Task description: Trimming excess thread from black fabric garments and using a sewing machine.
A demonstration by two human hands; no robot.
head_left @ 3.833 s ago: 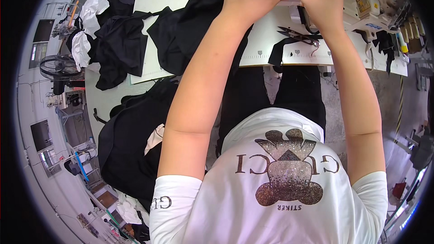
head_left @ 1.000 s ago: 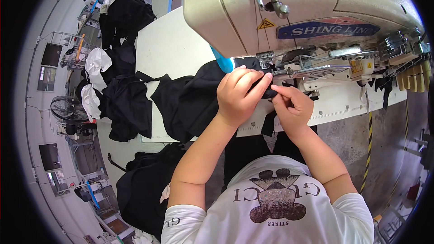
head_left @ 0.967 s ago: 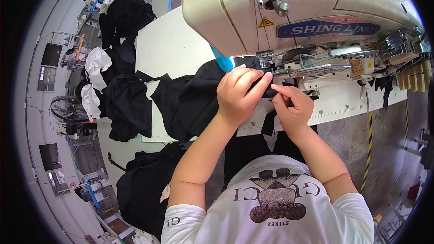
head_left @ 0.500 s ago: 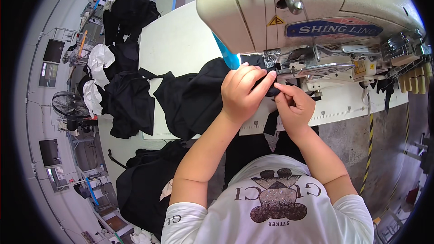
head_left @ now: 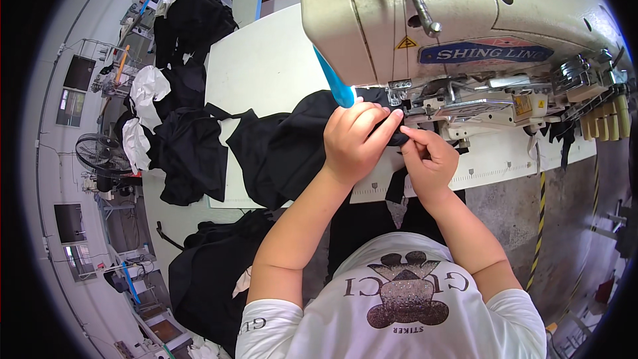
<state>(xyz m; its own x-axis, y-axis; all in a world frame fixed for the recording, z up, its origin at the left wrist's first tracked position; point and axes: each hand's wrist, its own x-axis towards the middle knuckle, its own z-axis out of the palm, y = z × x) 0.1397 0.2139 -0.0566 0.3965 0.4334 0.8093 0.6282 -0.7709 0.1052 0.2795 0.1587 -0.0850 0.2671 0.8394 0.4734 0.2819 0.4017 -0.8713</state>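
Note:
A piece of black fabric (head_left: 282, 149) lies on the white table and runs under the needle area of a sewing machine (head_left: 478, 20). My left hand (head_left: 357, 144) rests on the fabric just left of the presser foot (head_left: 397, 96), fingers close together and gripping the cloth. Close by on the right, my right hand (head_left: 430, 159) pinches the fabric's edge between thumb and forefinger, its other fingers curled. Both hands nearly meet in front of the needle. The cloth under my left palm is hidden.
Left of the table are black garment pieces (head_left: 189, 153) and white cloth (head_left: 147, 96). More black cloth (head_left: 212, 279) is piled at the lower left. A blue lamp-like piece (head_left: 335, 76) hangs beside the machine head. A fan (head_left: 103, 154) stands farther left.
The view has shifted slightly, so the machine appears a little displaced. Both hands keep nearly the same hold on the black fabric beside the needle.

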